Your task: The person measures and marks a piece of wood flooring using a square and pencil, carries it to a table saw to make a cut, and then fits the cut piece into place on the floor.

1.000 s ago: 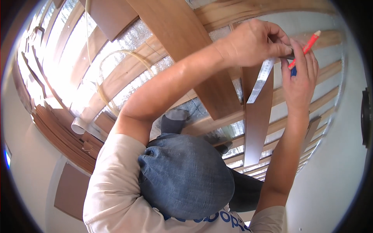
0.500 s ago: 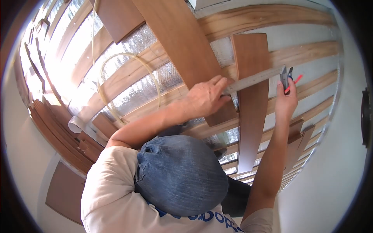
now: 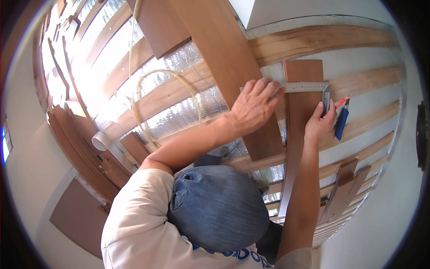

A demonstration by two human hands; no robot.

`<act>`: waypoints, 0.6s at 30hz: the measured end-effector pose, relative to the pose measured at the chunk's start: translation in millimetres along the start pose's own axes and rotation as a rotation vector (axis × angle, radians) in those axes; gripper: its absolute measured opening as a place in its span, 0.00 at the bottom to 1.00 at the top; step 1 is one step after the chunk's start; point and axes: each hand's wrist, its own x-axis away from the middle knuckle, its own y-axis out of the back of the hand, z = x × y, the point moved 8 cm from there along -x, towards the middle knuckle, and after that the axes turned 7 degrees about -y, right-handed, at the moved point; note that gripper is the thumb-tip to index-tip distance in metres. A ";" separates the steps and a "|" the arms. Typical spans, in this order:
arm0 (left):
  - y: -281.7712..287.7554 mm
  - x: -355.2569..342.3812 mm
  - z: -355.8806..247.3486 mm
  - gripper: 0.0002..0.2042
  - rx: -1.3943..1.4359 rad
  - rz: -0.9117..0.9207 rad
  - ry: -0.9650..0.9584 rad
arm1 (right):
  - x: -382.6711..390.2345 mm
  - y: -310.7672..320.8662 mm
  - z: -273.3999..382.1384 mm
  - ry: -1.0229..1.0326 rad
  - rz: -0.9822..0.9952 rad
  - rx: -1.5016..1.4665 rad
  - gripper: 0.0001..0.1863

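My right hand (image 3: pixel 319 123) is closed on the short dark stock of a metal try square (image 3: pixel 309 87), with a red pencil (image 3: pixel 341 103) sticking out between its fingers. The square's ruled blade lies across a narrow brown floorboard (image 3: pixel 304 121). Over the other end of that blade rests my left hand (image 3: pixel 254 107), its fingers stretched out and partly hiding it. Beneath the left hand is a long wide brown board (image 3: pixel 210 40). A blue utility knife (image 3: pixel 341 123) lies just right of my right fingers; whether they touch it cannot be told.
Pale wooden joists (image 3: pixel 322 45) run across the floor with silver foil (image 3: pixel 179 58) between some. A yellowish hose (image 3: pixel 136 107) loops at the left. Stacked brown boards (image 3: pixel 71 139) and a white pipe (image 3: pixel 101 141) lie farther left. Short board pieces (image 3: pixel 345 188) sit near the right wall.
The try square has swung from slanting to nearly straight across the narrow board. My left fingers have loosened and flattened over it. The utility knife has left my right fingers and lies beside them.
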 end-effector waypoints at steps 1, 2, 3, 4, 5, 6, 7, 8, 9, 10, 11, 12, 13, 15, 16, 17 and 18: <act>-4.2 -5.5 -9.6 0.24 0.028 0.016 -0.031 | 2.2 -0.5 2.9 0.023 -0.026 0.013 0.22; -7.8 -12.6 -19.4 0.25 0.090 0.002 -0.056 | 1.6 -2.9 4.3 0.030 -0.034 0.016 0.21; -16.7 -18.3 -29.5 0.25 0.093 0.012 -0.116 | 1.2 -3.8 3.6 0.044 -0.033 -0.013 0.21; -22.2 -24.8 -37.6 0.24 0.100 0.000 -0.148 | -0.5 -4.9 2.7 0.042 -0.026 -0.030 0.21; -27.6 -30.7 -44.4 0.24 0.107 -0.012 -0.181 | -1.2 -6.5 1.6 0.038 -0.020 -0.046 0.21; -37.8 -37.0 -47.0 0.24 0.105 -0.008 -0.182 | -1.2 -7.6 0.9 0.034 -0.019 -0.049 0.21; -46.0 -43.9 -53.3 0.24 0.083 -0.013 -0.224 | -2.4 -5.2 -3.5 -0.012 -0.018 -0.055 0.21; -53.2 -47.2 -57.5 0.24 0.063 -0.018 -0.268 | -3.4 -3.7 -8.3 -0.060 -0.019 -0.060 0.21; -57.0 -50.0 -58.7 0.24 0.077 -0.019 -0.271 | -3.5 -0.3 -9.4 -0.065 -0.021 -0.046 0.21; -61.0 -52.9 -58.5 0.24 0.068 -0.024 -0.285 | -3.4 0.6 -11.7 -0.083 -0.024 -0.073 0.22; -65.2 -55.1 -58.1 0.25 0.061 -0.030 -0.301 | -3.4 0.4 -14.2 -0.102 -0.028 -0.098 0.22; -66.7 -55.4 -52.8 0.25 0.087 -0.001 -0.268 | -4.5 -4.1 -15.1 -0.106 -0.025 -0.135 0.22; -67.4 -57.6 -52.0 0.25 0.102 -0.016 -0.250 | -8.4 -3.1 -16.3 -0.111 -0.039 -0.166 0.22; -68.0 -58.4 -51.2 0.25 0.091 -0.005 -0.245 | -8.4 -4.0 -10.5 -0.072 -0.032 -0.085 0.22; -70.2 -59.0 -52.0 0.25 0.082 0.011 -0.249 | -8.2 -3.7 -9.2 -0.024 -0.039 -0.066 0.21; -71.6 -59.7 -53.8 0.26 0.086 0.018 -0.249 | -7.7 -2.7 -7.6 0.026 -0.044 -0.048 0.21; -72.8 -58.5 -52.7 0.26 0.092 0.022 -0.257 | -6.2 -4.6 -7.7 0.010 -0.042 -0.064 0.21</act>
